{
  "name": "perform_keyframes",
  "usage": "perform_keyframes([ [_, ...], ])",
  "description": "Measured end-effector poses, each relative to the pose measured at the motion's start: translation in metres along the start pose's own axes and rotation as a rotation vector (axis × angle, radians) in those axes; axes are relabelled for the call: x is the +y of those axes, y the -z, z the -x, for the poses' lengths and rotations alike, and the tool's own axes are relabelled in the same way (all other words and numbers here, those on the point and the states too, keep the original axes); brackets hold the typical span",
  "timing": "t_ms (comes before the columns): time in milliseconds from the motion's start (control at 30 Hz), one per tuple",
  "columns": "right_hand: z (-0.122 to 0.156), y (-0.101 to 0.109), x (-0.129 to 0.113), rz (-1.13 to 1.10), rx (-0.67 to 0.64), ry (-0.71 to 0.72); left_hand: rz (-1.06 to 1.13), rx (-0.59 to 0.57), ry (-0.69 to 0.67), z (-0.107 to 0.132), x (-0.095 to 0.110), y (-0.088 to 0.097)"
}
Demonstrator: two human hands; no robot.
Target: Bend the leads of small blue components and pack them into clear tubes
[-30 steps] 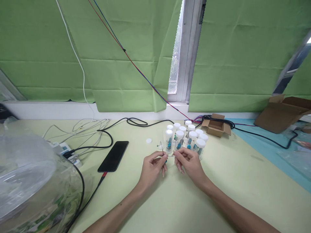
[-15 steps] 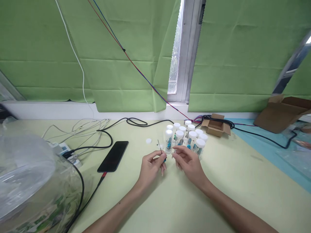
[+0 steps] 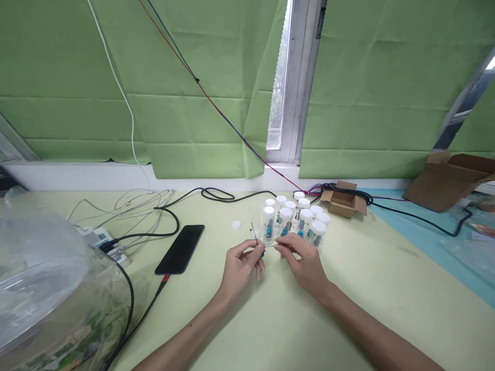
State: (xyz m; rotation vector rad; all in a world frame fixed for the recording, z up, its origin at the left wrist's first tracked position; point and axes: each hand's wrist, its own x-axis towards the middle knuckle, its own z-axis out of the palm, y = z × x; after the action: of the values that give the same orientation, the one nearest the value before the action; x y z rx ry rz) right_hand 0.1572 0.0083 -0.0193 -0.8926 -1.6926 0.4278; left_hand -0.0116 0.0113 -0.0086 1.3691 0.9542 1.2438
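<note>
Black phone (image 3: 180, 249), small cardboard box (image 3: 341, 211)

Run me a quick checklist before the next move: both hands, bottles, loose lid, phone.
1. Left hand gripping the thin dark wire: ok.
2. Right hand firmly holding something: cannot tell, too small at the fingertips.
3. Front bottles upright, lids on: ok.
4. Loose lid lying on the table, left of the bottles: ok.
5. Phone away from both hands: ok.

- Single head-worn view, facing forward and down across the table (image 3: 266, 324).
- Left hand (image 3: 240, 262) and right hand (image 3: 302, 258) at middle distance, green blinds (image 3: 185, 129) beyond.
</note>
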Motion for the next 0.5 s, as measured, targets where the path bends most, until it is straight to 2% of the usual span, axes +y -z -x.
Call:
perform_keyframes([
  [200, 0.000, 0.000, -0.005, -0.057, -0.012, -0.113, -0.014, 0.013, -0.026, 0.000, 0.001, -0.001],
  [500, -0.001, -0.007, -0.012, -0.473, -0.076, -0.457, -0.030, 0.054, -0.050, -0.001, -0.003, 0.001],
])
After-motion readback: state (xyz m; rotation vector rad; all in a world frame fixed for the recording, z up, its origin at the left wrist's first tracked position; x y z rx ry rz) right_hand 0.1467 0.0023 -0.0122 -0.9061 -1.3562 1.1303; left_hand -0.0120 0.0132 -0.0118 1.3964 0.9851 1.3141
